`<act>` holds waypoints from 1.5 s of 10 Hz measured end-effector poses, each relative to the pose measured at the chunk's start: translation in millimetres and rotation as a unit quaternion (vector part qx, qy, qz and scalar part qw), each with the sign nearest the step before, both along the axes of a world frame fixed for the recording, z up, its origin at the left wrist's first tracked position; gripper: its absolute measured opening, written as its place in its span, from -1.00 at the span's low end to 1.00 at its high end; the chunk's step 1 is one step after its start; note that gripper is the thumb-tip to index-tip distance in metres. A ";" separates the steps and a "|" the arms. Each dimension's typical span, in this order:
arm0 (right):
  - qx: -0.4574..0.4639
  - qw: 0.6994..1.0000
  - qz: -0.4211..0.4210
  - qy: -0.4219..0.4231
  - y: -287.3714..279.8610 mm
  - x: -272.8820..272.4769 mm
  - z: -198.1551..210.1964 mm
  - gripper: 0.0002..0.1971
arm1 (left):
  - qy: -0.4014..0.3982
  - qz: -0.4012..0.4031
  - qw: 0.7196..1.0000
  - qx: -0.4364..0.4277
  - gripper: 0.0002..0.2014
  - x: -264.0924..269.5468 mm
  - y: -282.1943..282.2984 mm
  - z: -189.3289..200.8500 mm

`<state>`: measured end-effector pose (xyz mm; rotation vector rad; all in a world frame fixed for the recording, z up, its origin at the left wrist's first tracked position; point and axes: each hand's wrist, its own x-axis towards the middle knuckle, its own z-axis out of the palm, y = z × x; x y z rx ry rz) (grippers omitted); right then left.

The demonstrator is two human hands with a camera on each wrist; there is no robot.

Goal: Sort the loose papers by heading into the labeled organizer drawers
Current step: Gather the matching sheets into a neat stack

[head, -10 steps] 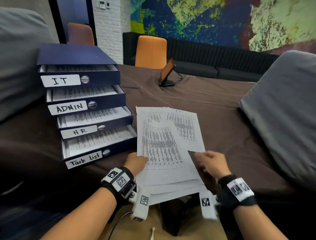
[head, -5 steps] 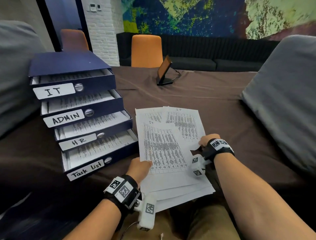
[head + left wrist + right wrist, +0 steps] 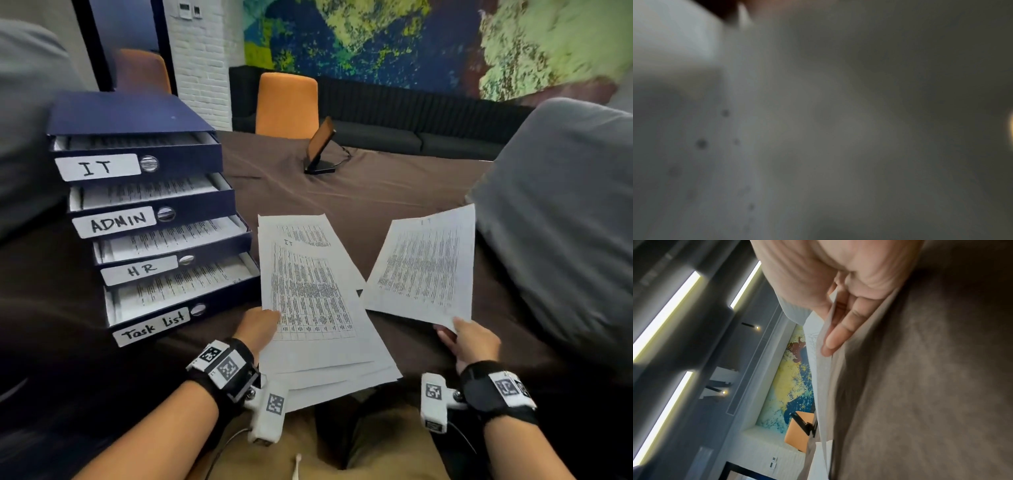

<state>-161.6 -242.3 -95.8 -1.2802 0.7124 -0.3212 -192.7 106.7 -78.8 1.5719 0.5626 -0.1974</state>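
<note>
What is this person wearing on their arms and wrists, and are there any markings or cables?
Both forearms are bare, with no sleeves. The left hand and the right hand each have a black wrist strap carrying white tags printed with black square codes. A white camera block, also code-marked, hangs under each wrist. A thin cable trails from the left one.

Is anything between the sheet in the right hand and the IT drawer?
Partly. The right hand holds the single sheet to the right of the paper stack held by the left hand; that stack lies between it and the organizer. The IT drawer, the top one, stands partly pulled out, with papers inside.
</note>
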 end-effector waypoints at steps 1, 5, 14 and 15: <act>0.030 0.999 0.020 -0.018 -2.1 7.6 4.6 -0.88 | 0.004 0.001 1.000 -0.009 -0.80 -1.9 -2.1 1.8; -0.026 0.996 0.059 -0.069 58.5 -7.6 13.7 -0.80 | -0.006 0.021 0.998 -0.062 -0.72 -6.7 -2.3 7.6; -0.369 0.846 0.328 0.200 141.7 106.6 34.9 -0.57 | 0.000 -0.011 1.000 -0.029 -0.72 1.4 2.3 2.0; -0.396 0.835 0.333 0.189 133.8 111.1 32.8 -0.56 | 0.005 -0.022 0.999 -0.031 -0.75 0.3 2.4 4.6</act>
